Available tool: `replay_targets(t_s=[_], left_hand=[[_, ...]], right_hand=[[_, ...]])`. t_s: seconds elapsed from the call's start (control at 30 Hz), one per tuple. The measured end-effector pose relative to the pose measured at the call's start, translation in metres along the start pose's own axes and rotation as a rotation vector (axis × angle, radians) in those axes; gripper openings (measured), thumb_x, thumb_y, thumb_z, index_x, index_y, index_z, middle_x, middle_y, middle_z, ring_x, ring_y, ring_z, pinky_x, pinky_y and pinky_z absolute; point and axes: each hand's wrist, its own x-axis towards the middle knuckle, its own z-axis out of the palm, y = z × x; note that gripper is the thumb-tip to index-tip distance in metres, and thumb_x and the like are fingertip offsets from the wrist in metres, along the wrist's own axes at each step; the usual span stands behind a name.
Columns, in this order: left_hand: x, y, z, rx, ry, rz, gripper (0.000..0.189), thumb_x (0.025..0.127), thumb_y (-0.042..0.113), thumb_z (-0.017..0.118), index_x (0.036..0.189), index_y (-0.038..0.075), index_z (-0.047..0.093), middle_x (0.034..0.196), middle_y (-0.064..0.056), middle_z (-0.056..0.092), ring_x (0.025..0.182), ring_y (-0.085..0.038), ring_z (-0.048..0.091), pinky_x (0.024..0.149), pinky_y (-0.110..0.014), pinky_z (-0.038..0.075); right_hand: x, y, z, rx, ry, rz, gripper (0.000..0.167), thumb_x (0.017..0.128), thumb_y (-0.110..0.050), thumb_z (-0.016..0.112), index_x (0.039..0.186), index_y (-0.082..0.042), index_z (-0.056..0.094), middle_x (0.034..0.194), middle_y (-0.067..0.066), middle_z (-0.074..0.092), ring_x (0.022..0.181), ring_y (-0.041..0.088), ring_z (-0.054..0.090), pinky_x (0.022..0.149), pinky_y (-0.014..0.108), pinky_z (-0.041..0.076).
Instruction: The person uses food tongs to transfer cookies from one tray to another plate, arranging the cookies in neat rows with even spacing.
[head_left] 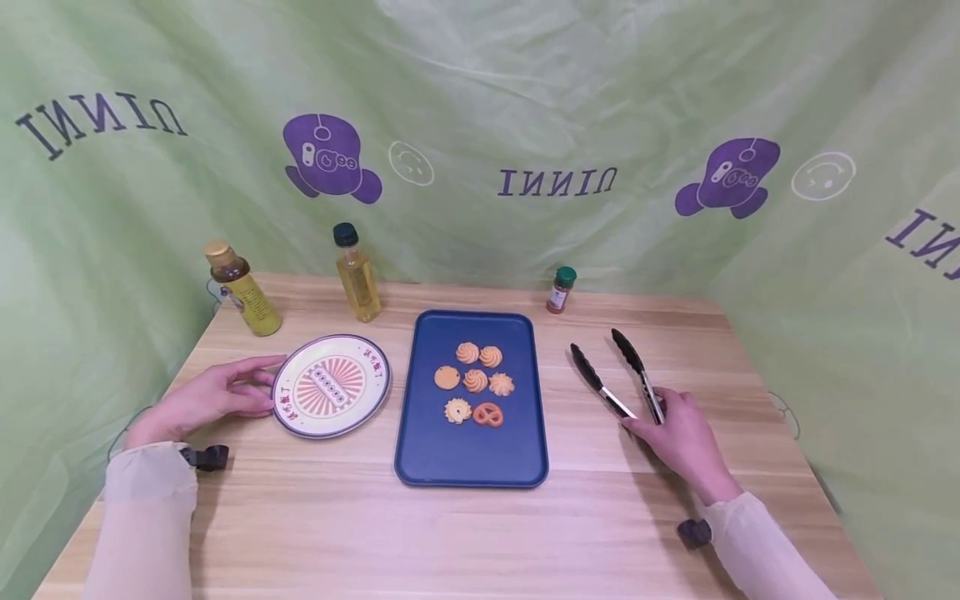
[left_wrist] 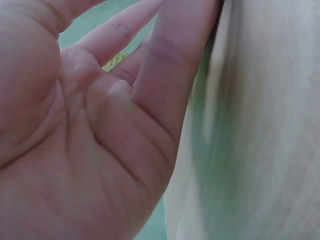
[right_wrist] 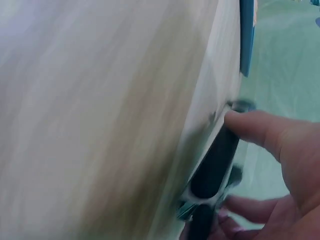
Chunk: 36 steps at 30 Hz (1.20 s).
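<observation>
A round white plate [head_left: 330, 386] with a blue rim and a red sunburst print sits at the left of the table. At its left edge is my left hand [head_left: 217, 393], its fingertips right at the rim. The left wrist view shows the palm [left_wrist: 100, 135] bare, with the fingers reaching away from it. My right hand [head_left: 681, 437] holds a pair of tongs [head_left: 617, 402] by the handles, thumb on one side and fingers on the other. The black tong tips are spread apart and point away from me. In the right wrist view the dark tong handle [right_wrist: 215, 165] lies under the thumb.
Several cookies [head_left: 476, 381] and a pretzel [head_left: 487, 414] lie on a blue tray [head_left: 471, 458] at mid-table. Behind stand a brown-and-yellow bottle [head_left: 253, 304], an oil bottle [head_left: 357, 279] and a green-capped spice jar [head_left: 560, 292]. A green curtain [head_left: 465, 92] hangs behind the table.
</observation>
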Motion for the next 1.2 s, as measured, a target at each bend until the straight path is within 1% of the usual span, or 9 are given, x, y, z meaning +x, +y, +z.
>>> replay_targets(t_s=[0.13, 0.3, 0.37, 0.53, 0.67, 0.83, 0.93, 1.03, 1.2], left_hand=[[0.001, 0.001, 0.002, -0.013, -0.008, 0.007, 0.087, 0.101, 0.01, 0.083, 0.172, -0.004, 0.035, 0.149, -0.032, 0.061, 0.109, -0.004, 0.074, 0.092, -0.023, 0.069], [-0.001, 0.003, 0.002, -0.014, -0.003, -0.003, 0.085, 0.101, 0.01, 0.083, 0.17, -0.005, 0.037, 0.149, -0.031, 0.06, 0.108, 0.001, 0.071, 0.092, -0.023, 0.069], [-0.001, 0.003, 0.002, -0.005, 0.002, -0.003, 0.084, 0.101, 0.011, 0.083, 0.17, -0.004, 0.038, 0.149, -0.031, 0.061, 0.109, 0.001, 0.07, 0.092, -0.022, 0.068], [-0.001, 0.003, 0.002, -0.002, 0.005, 0.003, 0.083, 0.101, 0.011, 0.083, 0.169, -0.004, 0.04, 0.148, -0.03, 0.063, 0.108, 0.0, 0.072, 0.091, -0.022, 0.068], [0.0, 0.001, 0.002, -0.028, -0.007, 0.011, 0.081, 0.102, 0.01, 0.082, 0.17, -0.004, 0.04, 0.149, -0.032, 0.062, 0.108, -0.003, 0.076, 0.092, -0.023, 0.069], [0.001, 0.0, 0.002, -0.039, -0.01, 0.021, 0.08, 0.102, 0.007, 0.081, 0.169, -0.005, 0.04, 0.148, -0.031, 0.064, 0.108, -0.005, 0.078, 0.092, -0.024, 0.069], [0.001, 0.0, 0.002, -0.042, -0.006, 0.016, 0.08, 0.101, 0.006, 0.081, 0.169, -0.004, 0.04, 0.146, -0.027, 0.065, 0.108, -0.006, 0.078, 0.092, -0.024, 0.069], [0.002, 0.0, 0.002, -0.049, -0.003, 0.015, 0.08, 0.101, 0.007, 0.082, 0.169, -0.002, 0.041, 0.144, -0.022, 0.068, 0.109, -0.006, 0.078, 0.093, -0.025, 0.069], [0.0, 0.0, 0.001, -0.05, -0.011, 0.028, 0.081, 0.101, 0.01, 0.082, 0.169, -0.004, 0.04, 0.144, -0.022, 0.068, 0.109, -0.005, 0.078, 0.093, -0.025, 0.07]], right_hand=[[-0.002, 0.005, -0.001, 0.011, 0.008, -0.023, 0.093, 0.096, -0.041, 0.087, 0.16, 0.013, 0.047, 0.133, 0.035, 0.055, 0.107, 0.045, 0.063, 0.095, 0.065, 0.058], [-0.002, 0.004, -0.002, 0.018, 0.032, -0.063, 0.09, 0.096, -0.04, 0.088, 0.16, 0.011, 0.049, 0.14, 0.036, 0.054, 0.116, 0.049, 0.062, 0.099, 0.067, 0.056], [-0.002, 0.003, -0.002, 0.015, 0.042, -0.095, 0.088, 0.095, -0.038, 0.09, 0.159, 0.009, 0.052, 0.139, 0.035, 0.057, 0.115, 0.047, 0.063, 0.097, 0.064, 0.057], [0.002, -0.004, -0.003, -0.002, 0.055, -0.145, 0.083, 0.093, -0.039, 0.09, 0.155, 0.007, 0.058, 0.135, 0.03, 0.064, 0.109, 0.039, 0.064, 0.089, 0.046, 0.054], [0.008, -0.017, -0.006, -0.012, 0.056, -0.155, 0.082, 0.092, -0.044, 0.09, 0.152, 0.005, 0.062, 0.134, 0.029, 0.065, 0.102, 0.035, 0.064, 0.082, 0.04, 0.052], [0.015, -0.038, -0.009, -0.028, 0.043, -0.19, 0.079, 0.091, -0.045, 0.089, 0.151, 0.001, 0.066, 0.136, 0.026, 0.068, 0.102, 0.034, 0.066, 0.082, 0.042, 0.055], [0.019, -0.051, -0.011, -0.028, 0.031, -0.229, 0.075, 0.091, -0.042, 0.09, 0.148, 0.001, 0.068, 0.131, 0.023, 0.07, 0.102, 0.033, 0.066, 0.083, 0.042, 0.055], [0.025, -0.064, -0.011, -0.023, 0.009, -0.27, 0.069, 0.09, -0.039, 0.091, 0.143, 0.001, 0.071, 0.126, 0.021, 0.072, 0.099, 0.031, 0.065, 0.081, 0.038, 0.053], [0.035, -0.087, -0.011, -0.035, -0.042, -0.326, 0.06, 0.088, -0.035, 0.091, 0.134, 0.001, 0.077, 0.12, 0.018, 0.073, 0.092, 0.027, 0.063, 0.076, 0.034, 0.051]])
